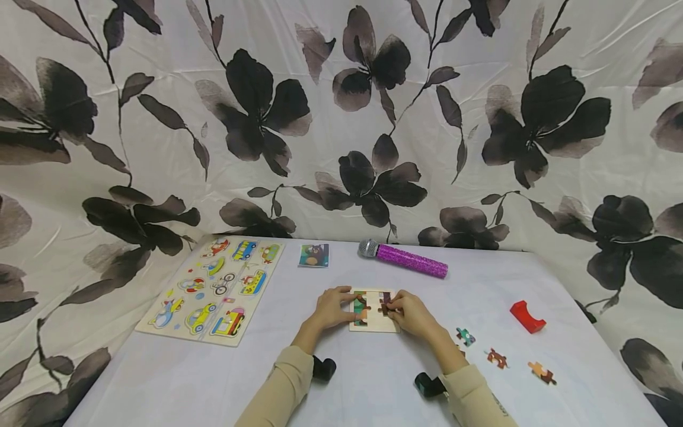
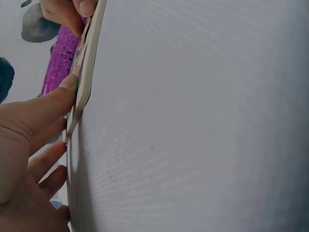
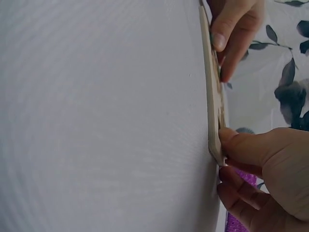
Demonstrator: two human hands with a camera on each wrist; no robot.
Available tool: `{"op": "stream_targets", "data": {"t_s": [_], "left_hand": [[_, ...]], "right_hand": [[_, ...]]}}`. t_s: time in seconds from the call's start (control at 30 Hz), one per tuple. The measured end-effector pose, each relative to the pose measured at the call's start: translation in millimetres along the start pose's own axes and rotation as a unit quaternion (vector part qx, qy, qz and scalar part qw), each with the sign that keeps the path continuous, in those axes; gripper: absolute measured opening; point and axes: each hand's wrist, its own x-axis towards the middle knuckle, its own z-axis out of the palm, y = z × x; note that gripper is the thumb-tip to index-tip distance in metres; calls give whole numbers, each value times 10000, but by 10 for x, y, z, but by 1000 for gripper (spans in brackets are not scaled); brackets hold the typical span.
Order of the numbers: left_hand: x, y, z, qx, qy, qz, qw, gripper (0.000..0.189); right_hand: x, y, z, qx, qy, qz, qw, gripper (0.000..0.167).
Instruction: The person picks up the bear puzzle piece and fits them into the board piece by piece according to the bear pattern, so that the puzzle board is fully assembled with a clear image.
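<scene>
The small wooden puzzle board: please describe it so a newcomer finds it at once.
On the white table, look nearer than the glittery purple microphone. Between the left hand and right hand is the pale, rectangular puzzle board. Unlike the large, colourful vehicle board, it holds jigsaw pieces.

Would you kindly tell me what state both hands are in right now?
Left hand: closed, holding the puzzle board at its left side.
Right hand: closed, seemingly pinching a dark puzzle piece on the board's right side.
</scene>
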Motion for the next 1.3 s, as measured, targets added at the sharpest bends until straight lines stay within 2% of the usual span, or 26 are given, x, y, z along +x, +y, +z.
{"op": "stream_targets", "data": {"t_s": [0.4,0.83,1.07,1.3], "left_hand": [[11,8,-5,-29,-6,-7,10000,55],[-3,8,-28,-8,43,61,10000,54],[-2,3,-30,-121,39,-34,9999,52],[7,-7,-9,-101,32,-37,9999,53]], "right_hand": [[-20,6,-19,-171,-98,-93,9998,15],[3,3,-24,274,-119,197,9994,16],[41,39,14,-13,-301,-34,9995,21],[41,29,27,-258,-216,-283,9990,19]]}}
